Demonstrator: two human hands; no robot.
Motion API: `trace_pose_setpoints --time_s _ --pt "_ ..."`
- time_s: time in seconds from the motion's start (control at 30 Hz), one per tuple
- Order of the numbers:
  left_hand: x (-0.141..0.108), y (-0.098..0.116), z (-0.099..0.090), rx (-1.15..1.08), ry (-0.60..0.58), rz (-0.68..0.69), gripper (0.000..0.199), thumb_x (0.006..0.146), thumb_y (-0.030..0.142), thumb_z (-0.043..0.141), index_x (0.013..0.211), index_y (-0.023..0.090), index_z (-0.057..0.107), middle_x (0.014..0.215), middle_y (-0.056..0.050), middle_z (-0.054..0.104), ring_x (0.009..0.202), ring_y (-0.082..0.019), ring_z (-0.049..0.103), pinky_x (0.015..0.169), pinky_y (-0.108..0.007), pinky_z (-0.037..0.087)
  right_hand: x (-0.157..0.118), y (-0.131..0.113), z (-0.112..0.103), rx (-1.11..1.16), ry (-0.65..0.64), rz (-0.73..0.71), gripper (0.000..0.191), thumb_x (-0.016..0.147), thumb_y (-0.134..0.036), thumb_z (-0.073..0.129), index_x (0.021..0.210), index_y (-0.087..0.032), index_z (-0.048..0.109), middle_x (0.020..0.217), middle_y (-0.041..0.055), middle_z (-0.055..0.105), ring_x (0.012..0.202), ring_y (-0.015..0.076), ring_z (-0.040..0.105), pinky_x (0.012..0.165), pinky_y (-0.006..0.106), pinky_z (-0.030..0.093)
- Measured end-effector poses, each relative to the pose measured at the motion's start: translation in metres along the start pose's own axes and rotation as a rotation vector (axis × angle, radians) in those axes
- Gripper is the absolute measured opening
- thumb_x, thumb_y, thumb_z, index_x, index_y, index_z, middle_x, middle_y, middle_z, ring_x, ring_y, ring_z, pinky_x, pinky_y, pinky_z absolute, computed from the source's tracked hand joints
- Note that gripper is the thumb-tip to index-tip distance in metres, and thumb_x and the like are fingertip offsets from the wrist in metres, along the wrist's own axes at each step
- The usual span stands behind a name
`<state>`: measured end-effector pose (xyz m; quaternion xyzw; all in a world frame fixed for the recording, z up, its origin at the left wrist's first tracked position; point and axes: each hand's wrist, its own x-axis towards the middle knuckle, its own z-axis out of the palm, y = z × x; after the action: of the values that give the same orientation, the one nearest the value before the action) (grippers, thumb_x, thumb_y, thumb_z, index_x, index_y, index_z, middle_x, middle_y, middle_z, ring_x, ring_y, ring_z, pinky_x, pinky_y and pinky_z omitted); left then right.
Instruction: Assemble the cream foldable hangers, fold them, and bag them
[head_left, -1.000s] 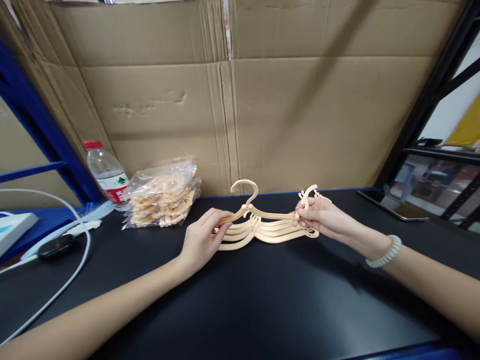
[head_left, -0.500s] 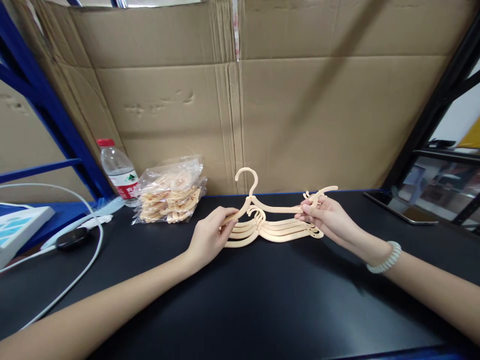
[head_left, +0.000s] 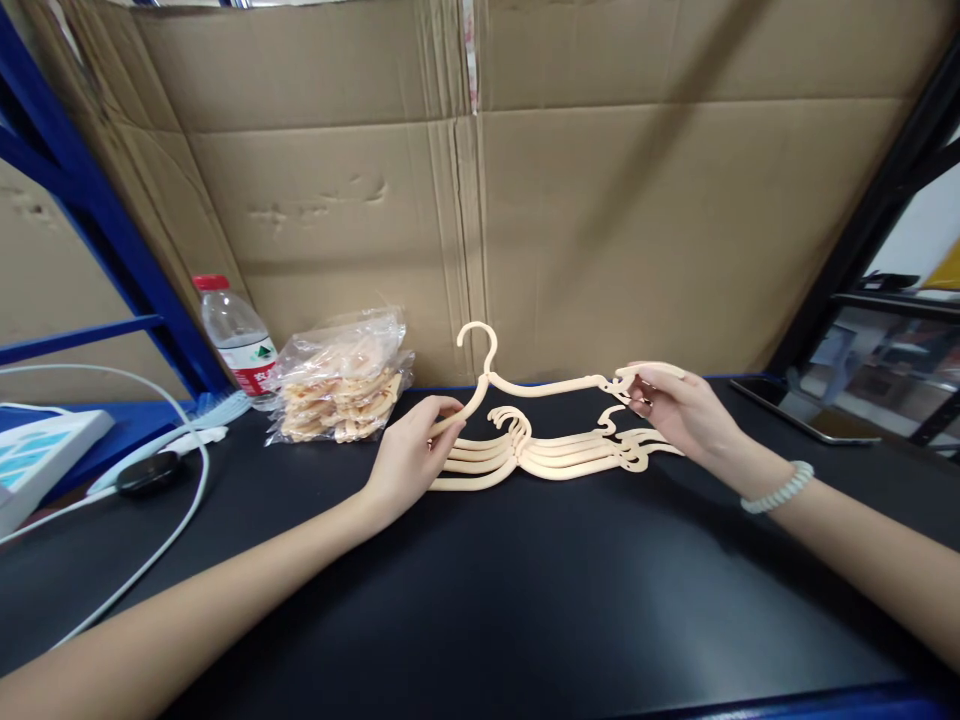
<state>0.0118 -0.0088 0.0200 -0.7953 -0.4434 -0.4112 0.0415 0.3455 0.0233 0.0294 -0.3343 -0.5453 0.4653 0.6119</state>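
Observation:
A cream clothes hanger (head_left: 544, 388) is held up over the table, its hook upright and open to the left. My left hand (head_left: 411, 450) is closed around the hanger's left arm, covering that end. At the opposite end, my right hand (head_left: 675, 405) pinches the curved tip, its fingers partly hiding it. Below lies a fanned row of several matching hangers (head_left: 577, 455), hooks pointing up and left. My left hand covers part of their left ends. A pale coiled band (head_left: 780, 490) circles my right wrist.
A clear plastic bag of cream hangers (head_left: 341, 385) sits at the back left beside a red-capped water bottle (head_left: 244, 345). White cables (head_left: 202, 480) and a black puck-like device (head_left: 148, 474) lie left. A dark phone-like slab (head_left: 802, 412) rests at right. Cardboard (head_left: 637, 250) walls the back.
The held hanger has risen and shifted slightly left. My right hand has moved from along its right arm out to the tip, uncovering the right ends of the hangers below.

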Motion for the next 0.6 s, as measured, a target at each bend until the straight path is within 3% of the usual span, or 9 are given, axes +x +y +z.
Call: trace_pose_setpoints --time_s 0.13,0.23,0.43,0.6 --pt "0.005 0.005 -0.010 0.090 -0.008 0.070 0.006 0.092 0.023 0.049 0.092 0.018 0.053 0.085 -0.002 0.057 0.072 -0.015 0.055 0.065 -0.026 0.045 0.005 -0.010 -0.017 -0.132 -0.209 0.058 0.022 0.068 -0.036 0.079 0.078 -0.019 0.070 0.069 0.0018 0.063 0.060 0.0123 0.054 0.055 0.025 0.046" --pt "0.010 0.007 -0.018 0.107 -0.082 0.081 0.011 0.093 0.027 0.047 0.087 0.018 0.051 0.083 -0.002 0.054 0.075 -0.016 0.054 0.068 -0.028 0.044 0.008 -0.018 -0.028 -0.297 -0.372 0.118 0.025 0.067 -0.036 0.081 0.077 -0.017 0.067 0.070 0.0026 0.064 0.059 0.0126 0.056 0.054 0.026 0.045" --pt "0.016 0.014 -0.035 0.166 -0.366 0.100 0.017 0.091 0.032 0.050 0.082 0.019 0.055 0.080 -0.002 0.058 0.073 -0.017 0.055 0.065 -0.028 0.040 0.015 -0.031 -0.049 -0.617 -0.614 0.184 0.029 0.070 -0.041 0.078 0.077 -0.016 0.066 0.074 0.0035 0.065 0.064 0.0140 0.057 0.058 0.027 0.045" --pt "0.010 0.031 -0.042 0.221 -0.613 0.042 0.010 0.085 0.028 0.058 0.078 0.021 0.058 0.080 0.001 0.063 0.070 -0.016 0.059 0.059 -0.025 0.036 0.017 -0.028 -0.057 -0.731 -0.775 0.218 0.030 0.073 -0.042 0.075 0.078 -0.015 0.065 0.075 0.0033 0.063 0.068 0.0152 0.057 0.063 0.028 0.045"
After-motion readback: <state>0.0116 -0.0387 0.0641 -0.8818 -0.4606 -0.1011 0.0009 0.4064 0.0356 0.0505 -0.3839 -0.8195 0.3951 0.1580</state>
